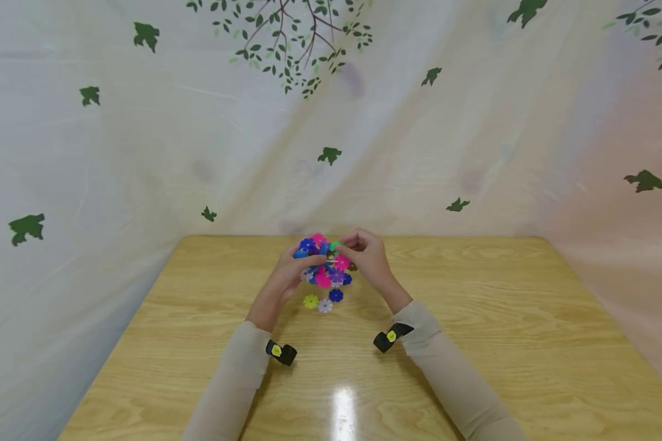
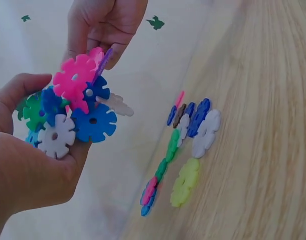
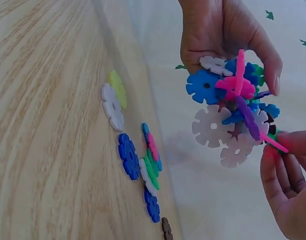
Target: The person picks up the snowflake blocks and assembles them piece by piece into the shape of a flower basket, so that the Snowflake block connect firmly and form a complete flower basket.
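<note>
My left hand (image 1: 285,274) holds a cluster of joined snowflake-shaped plastic discs (image 2: 75,75) in pink, blue, white, purple and green, raised over the table. In the left wrist view the thumb and palm of that hand wrap the cluster's lower side. My right hand (image 1: 366,257) is at the cluster's right side, its thumb and fingers pinching a green disc (image 3: 276,142). That disc is at the cluster's edge; whether it is slotted in, I cannot tell. A purple disc (image 3: 248,119) sticks out from the cluster near the right fingertips.
Loose discs lie on the wooden table (image 1: 198,343) below the hands: a yellow disc (image 1: 311,301), a white disc (image 1: 325,305), a dark blue disc (image 1: 336,295) and several others, including a brown disc (image 3: 166,229). A patterned cloth (image 1: 254,165) hangs behind the table's far edge.
</note>
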Motion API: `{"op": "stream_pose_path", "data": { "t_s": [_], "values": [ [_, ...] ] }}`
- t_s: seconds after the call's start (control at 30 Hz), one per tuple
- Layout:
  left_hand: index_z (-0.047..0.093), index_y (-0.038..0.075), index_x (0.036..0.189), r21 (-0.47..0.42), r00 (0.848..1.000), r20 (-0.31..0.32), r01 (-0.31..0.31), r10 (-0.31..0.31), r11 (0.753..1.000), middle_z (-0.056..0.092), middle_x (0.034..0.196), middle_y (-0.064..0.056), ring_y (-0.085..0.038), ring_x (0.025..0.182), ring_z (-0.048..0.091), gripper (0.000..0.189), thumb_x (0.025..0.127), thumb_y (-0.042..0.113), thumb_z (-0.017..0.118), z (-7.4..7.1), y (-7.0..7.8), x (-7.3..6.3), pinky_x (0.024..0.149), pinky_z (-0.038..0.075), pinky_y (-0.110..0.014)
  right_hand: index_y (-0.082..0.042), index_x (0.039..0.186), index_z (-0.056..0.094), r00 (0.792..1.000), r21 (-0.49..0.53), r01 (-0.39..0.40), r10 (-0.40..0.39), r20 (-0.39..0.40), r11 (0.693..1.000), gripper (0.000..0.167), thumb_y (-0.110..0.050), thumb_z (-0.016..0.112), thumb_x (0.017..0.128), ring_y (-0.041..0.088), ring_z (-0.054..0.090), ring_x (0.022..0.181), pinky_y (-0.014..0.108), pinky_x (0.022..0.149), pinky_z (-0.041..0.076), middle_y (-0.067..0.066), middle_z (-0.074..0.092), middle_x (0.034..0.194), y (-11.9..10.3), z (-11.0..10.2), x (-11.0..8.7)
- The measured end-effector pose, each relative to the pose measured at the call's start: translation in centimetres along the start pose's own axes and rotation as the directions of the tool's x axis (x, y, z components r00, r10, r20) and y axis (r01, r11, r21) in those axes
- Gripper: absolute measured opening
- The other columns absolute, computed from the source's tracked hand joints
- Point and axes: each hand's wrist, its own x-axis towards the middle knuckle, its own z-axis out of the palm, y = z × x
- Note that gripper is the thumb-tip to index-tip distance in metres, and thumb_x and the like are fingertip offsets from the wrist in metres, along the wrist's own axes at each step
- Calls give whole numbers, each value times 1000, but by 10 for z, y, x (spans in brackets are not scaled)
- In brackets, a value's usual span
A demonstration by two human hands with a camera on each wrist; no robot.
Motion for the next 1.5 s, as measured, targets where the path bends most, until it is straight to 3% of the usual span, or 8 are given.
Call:
{"op": "stream_pose_path", "data": {
  "t_s": [0.2, 0.37, 0.53, 0.7, 0.87, 1.07, 1.3, 1.5],
  "values": [
    [43, 20, 155, -67, 998, 30, -51, 53, 996, 48, 151, -16, -30, 133, 52, 69, 93, 0, 66, 1, -2, 2, 103, 55, -35, 14, 104, 68, 996, -38, -39, 36, -83, 998, 19, 1, 73, 91, 14, 62, 71, 18, 62, 53, 35, 67, 94, 17, -1, 5],
    [45, 19, 154, -115, 994, -30, -105, 102, 988, 48, 151, -14, -29, 132, 53, 66, 94, 2, 67, 6, -10, 3, 99, 56, -32, 11, 103, 69, 987, -32, -63, 57, -151, 998, 21, -3, 77, 89, 8, 61, 69, 17, 62, 53, 32, 68, 93, 29, 2, 6],
    [52, 20, 150, -124, 991, -87, -114, 104, 986, 52, 148, -14, -26, 129, 56, 64, 91, 1, 71, 11, -12, 4, 95, 57, -27, 8, 100, 70, 982, -15, -89, 85, -170, 996, 20, -5, 79, 88, 5, 61, 65, 18, 59, 54, 21, 70, 86, 29, 4, 4],
    [53, 18, 149, -112, 990, -123, -89, 75, 990, 56, 145, -15, -22, 119, 62, 64, 90, 2, 73, 11, -10, 5, 86, 60, -24, 6, 103, 69, 989, -18, -131, 130, -69, 991, 21, -8, 77, 91, 8, 64, 66, 22, 58, 57, 15, 71, 88, 25, -1, 4],
    [50, 18, 151, -90, 992, -118, -60, 49, 994, 55, 146, -12, -23, 121, 60, 67, 90, 4, 74, 5, -8, 6, 87, 60, -24, 2, 112, 69, 981, -47, -172, 175, 77, 984, 28, -19, 74, 95, 17, 70, 80, 29, 68, 61, 13, 73, 97, 24, -17, 9],
    [51, 19, 151, -93, 992, -114, -58, 47, 994, 52, 150, -13, -24, 126, 59, 66, 90, 3, 72, -5, -5, 8, 90, 59, -26, 3, 114, 69, 963, -199, -153, 191, 188, 968, 26, -16, 72, 96, 33, 70, 88, 36, 75, 62, 18, 74, 100, 29, -40, 22],
    [49, 16, 152, -65, 995, -94, -49, 43, 997, 49, 153, -13, -31, 134, 53, 66, 91, 5, 72, -9, -3, 5, 93, 58, -27, 9, 115, 69, 912, -426, -60, 223, 343, 903, 27, -3, 74, 91, 28, 70, 91, 39, 83, 60, 21, 74, 101, 55, -51, 33],
    [49, 16, 152, -75, 996, -80, -50, 44, 996, 49, 152, -13, -31, 135, 52, 65, 92, 4, 71, -9, -4, 4, 100, 56, -34, 7, 118, 68, 867, -507, -43, 284, 409, 861, 32, -5, 75, 90, 29, 69, 96, 33, 80, 59, 22, 72, 106, 76, -50, 34]
  ]
}}
